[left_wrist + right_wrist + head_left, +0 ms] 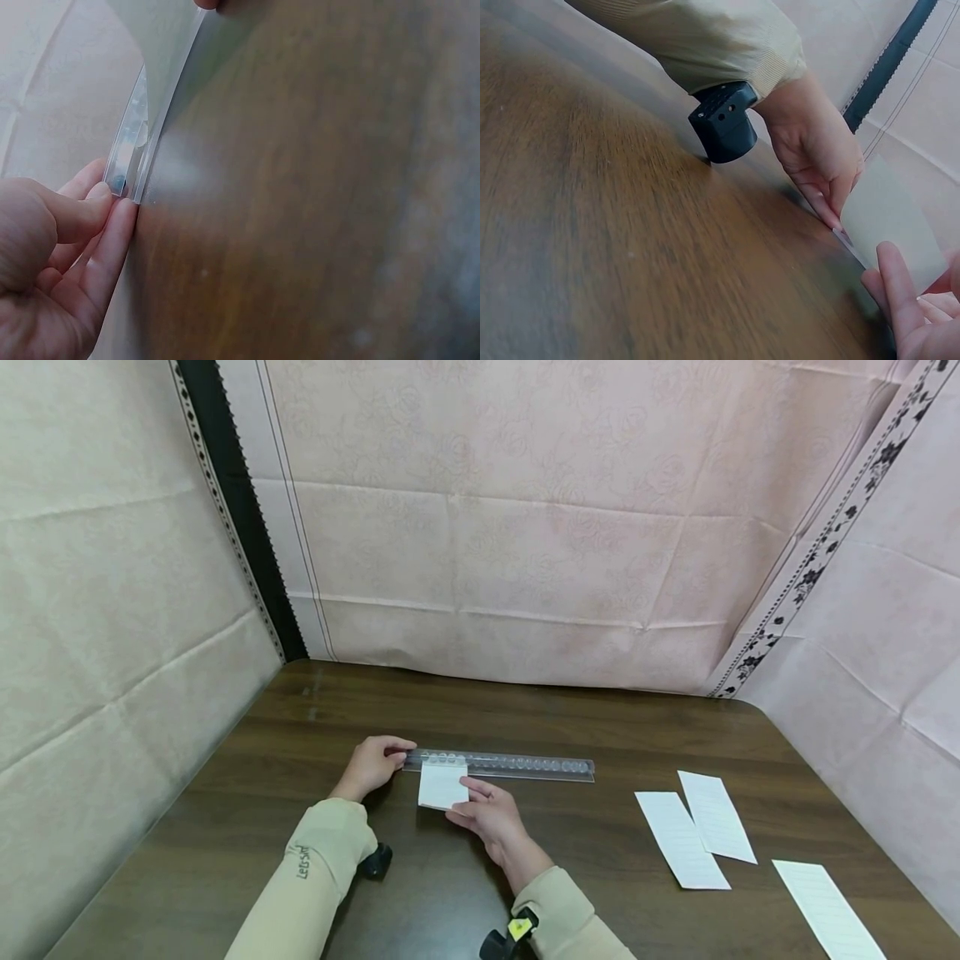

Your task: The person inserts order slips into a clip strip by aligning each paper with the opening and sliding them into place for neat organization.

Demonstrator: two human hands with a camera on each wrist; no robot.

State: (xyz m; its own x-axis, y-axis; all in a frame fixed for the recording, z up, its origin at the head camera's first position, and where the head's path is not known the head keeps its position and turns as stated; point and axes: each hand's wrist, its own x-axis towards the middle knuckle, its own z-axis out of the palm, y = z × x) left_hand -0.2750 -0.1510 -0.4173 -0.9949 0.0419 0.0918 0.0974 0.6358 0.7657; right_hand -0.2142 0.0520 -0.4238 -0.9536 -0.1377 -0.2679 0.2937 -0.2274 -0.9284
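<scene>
A clear plastic ruler [532, 767] lies crosswise near the middle of the brown table. My left hand [372, 764] pinches its left end between thumb and fingers, and the left wrist view shows that grip on the ruler [129, 150] up close. My right hand [491, 820] holds a small white sheet of paper [441, 787] by its right side. The paper's far edge meets the ruler near its left part; in the right wrist view the paper [889, 221] stands tilted up from the table, with fingers in front of it.
Two white lined paper strips [681, 839] [718, 817] lie on the table to the right, one overlapping the other. A third paper strip [828, 910] lies nearer the right front. Pale patterned cloth [487, 552] hangs behind the table and along both sides.
</scene>
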